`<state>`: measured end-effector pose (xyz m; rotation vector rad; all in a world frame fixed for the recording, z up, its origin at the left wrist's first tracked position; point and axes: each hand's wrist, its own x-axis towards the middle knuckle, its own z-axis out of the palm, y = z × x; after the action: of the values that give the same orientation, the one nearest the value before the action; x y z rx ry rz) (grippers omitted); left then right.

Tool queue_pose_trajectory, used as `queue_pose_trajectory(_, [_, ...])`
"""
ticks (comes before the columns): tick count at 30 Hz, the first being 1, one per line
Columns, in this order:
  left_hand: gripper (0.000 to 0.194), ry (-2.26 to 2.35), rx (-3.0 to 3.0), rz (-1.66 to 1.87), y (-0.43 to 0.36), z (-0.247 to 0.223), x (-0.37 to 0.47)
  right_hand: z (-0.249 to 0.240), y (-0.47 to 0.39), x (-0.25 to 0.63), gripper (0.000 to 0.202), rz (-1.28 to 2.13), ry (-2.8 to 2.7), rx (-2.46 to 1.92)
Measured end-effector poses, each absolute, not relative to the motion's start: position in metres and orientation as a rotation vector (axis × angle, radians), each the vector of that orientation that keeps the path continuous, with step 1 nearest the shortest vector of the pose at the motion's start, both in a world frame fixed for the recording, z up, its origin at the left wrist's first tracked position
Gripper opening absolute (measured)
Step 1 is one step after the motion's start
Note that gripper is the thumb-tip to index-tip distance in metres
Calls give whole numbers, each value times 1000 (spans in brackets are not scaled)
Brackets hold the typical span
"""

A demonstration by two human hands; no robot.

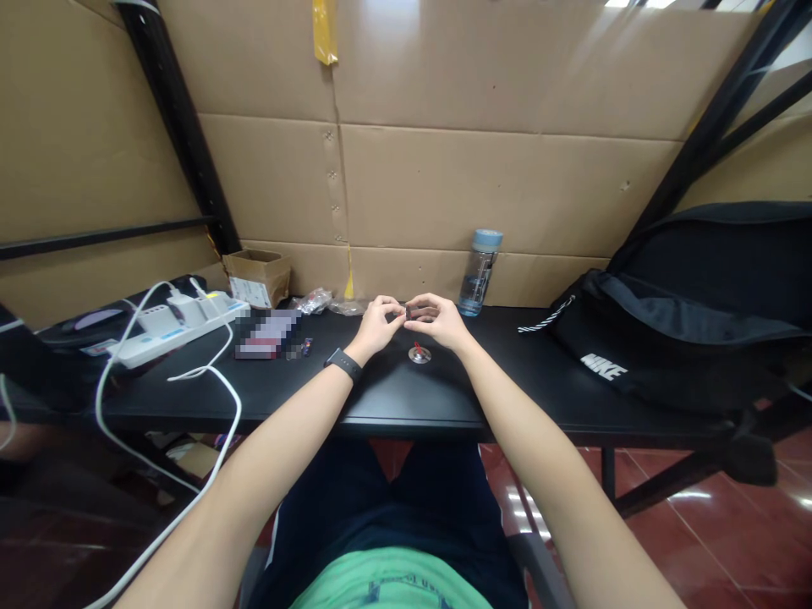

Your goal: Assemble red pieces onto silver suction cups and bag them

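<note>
Above the far middle of the black table (393, 397), small dark part (408, 313) pinched between both hands.

Left hand (379, 321) and right hand (437, 320) meeting fingertip to fingertip, each grip closed down to a narrow pinch on opposite ends of the part; too small to tell its shape or which way its long side runs, though seemingly lying across from hand to hand. Neither hand nearer than the other: part exactly between them, held clear of the table. Directly below and slightly toward the body, round metal disc with a red piece (419, 353) lying on the table, just beneath the right hand's wrist side, not touched. Black watch (343, 364) on the left wrist. Water bottle (480, 272) upright beyond the right hand, white power strip (174, 328) well off to the left, black bag (685, 321) well off to the right.
</note>
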<state>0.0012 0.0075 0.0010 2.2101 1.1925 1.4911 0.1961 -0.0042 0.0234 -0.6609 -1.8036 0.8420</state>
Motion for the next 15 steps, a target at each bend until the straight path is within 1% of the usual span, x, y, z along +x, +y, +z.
queue_pose_trajectory(2, [8, 1184, 2219, 1490, 6, 2, 1, 23, -4, 195, 52, 843, -1781, -683])
queue_pose_trajectory(5, [8, 1174, 2216, 1492, 3, 4, 2, 22, -5, 195, 42, 827, -1770, -715])
queue_pose_trajectory(8, [12, 1203, 2160, 1523, 1, 4, 3, 23, -4, 195, 36, 811, -1779, -745])
queue_pose_trajectory(15, [14, 1163, 2049, 1523, 5, 2, 6, 23, 0, 201, 31, 841, -1839, -734])
